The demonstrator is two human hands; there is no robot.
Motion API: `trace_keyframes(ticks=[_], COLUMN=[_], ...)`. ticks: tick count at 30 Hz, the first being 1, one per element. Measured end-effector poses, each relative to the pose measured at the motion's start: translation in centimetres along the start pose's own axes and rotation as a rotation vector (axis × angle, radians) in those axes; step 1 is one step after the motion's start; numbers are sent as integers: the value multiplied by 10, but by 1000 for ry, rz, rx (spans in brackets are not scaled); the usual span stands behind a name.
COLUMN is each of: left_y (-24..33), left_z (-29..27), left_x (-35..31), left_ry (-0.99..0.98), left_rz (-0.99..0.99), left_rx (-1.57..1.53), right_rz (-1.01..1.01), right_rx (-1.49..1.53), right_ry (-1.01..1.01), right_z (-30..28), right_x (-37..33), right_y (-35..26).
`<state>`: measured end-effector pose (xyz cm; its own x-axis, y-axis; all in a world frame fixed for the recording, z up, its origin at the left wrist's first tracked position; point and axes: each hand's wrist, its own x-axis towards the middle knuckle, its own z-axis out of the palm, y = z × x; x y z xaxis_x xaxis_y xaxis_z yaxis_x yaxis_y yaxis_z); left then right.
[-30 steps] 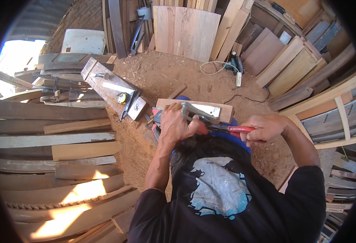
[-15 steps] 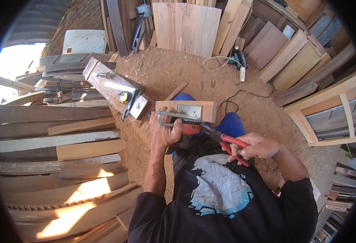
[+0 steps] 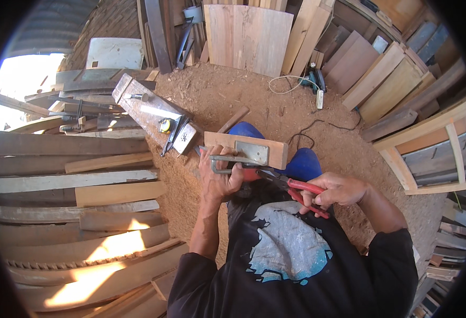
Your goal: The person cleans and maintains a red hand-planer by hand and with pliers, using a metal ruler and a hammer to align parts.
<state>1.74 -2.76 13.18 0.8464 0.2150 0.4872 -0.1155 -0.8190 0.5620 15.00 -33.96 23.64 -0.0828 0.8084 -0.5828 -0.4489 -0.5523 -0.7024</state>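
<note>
My left hand (image 3: 219, 180) wrapped its fingers around the metal bar (image 3: 232, 159) against the wood block (image 3: 246, 148) above my knees; my right hand (image 3: 336, 190) squeezed the red pliers (image 3: 296, 188).

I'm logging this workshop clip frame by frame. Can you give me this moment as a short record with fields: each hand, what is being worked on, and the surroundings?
left hand: left hand grips a bent metal bar against the wooden block
right hand: right hand squeezes the red handles of the pliers
block: carries a grey metal plate, rests across the knees
ground: sawdust-covered floor
surroundings: planks stacked at left, boards leaning ahead
nearby: tape measure on a plank
</note>
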Motion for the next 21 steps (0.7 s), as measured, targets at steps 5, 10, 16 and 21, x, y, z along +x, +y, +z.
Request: trace_keyframes(ticks=[5, 10, 16, 21], left_y=[10, 24, 30, 27], left_z=[-1, 3, 5, 8], left_x=[-3, -6, -6, -1], left_ry=[10, -2, -31, -45], left_rz=[8, 40, 69, 72], left_rx=[30, 67, 102, 73], right_rz=[53, 142, 164, 72], right_rx=[-22, -69, -48, 270], right_ry=[-30, -32, -15, 12], right_z=[-2, -6, -7, 5], right_x=[-4, -11, -12, -7], right_y=[-9, -15, -12, 31])
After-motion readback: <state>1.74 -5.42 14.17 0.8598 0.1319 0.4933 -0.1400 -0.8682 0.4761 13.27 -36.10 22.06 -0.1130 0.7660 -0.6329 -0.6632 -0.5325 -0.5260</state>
